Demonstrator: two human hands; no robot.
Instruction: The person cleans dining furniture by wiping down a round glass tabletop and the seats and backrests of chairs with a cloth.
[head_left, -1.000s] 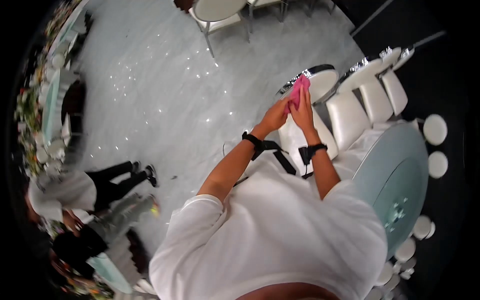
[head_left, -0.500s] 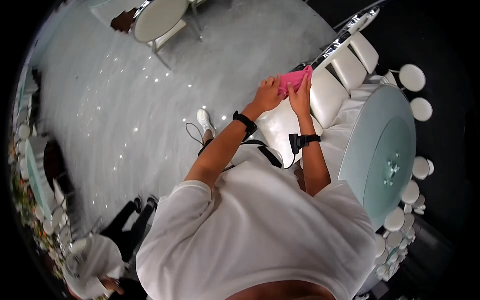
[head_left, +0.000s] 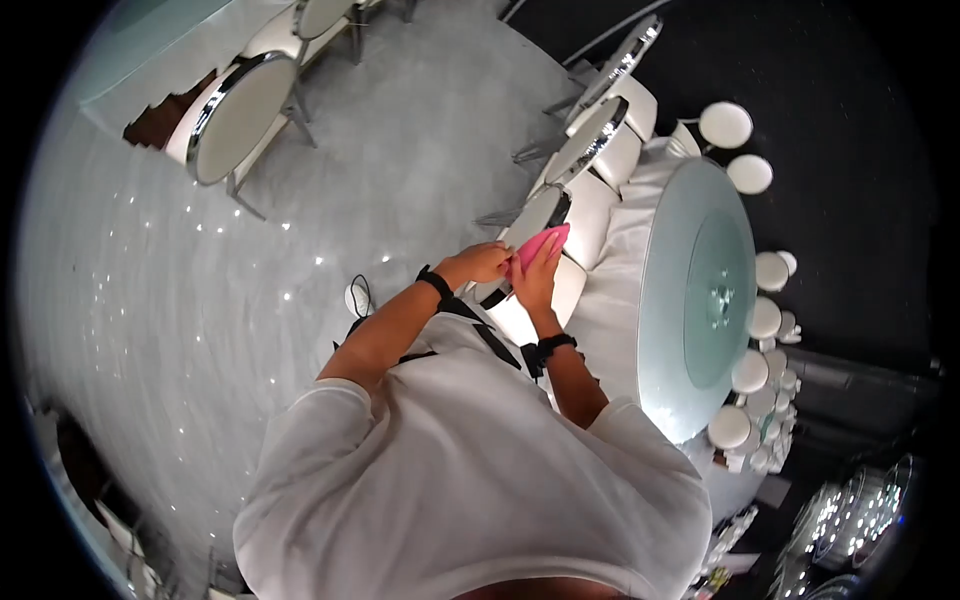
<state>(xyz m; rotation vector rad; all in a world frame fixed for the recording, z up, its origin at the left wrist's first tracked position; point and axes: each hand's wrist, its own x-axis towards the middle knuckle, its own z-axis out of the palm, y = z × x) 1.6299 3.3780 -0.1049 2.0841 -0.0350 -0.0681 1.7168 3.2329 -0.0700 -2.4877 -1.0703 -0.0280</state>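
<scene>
Left hand (head_left: 482,263) and right hand (head_left: 537,283) both holding pink cloth (head_left: 531,252). Cloth over chair back (head_left: 534,218); whether touching, cannot tell. Round desk (head_left: 664,300) to right, on grey floor (head_left: 200,330).

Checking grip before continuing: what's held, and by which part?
A bright pink, elongated cloth: left hand at its lower-left end, right hand along its right edge.

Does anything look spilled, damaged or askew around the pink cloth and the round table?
Nothing stands out. The left hand and right hand hold the pink cloth by a chair back; the round table shows no visible spill or damage. Bright specks on the floor look like reflected light. Fine scratches wouldn't show.
</scene>
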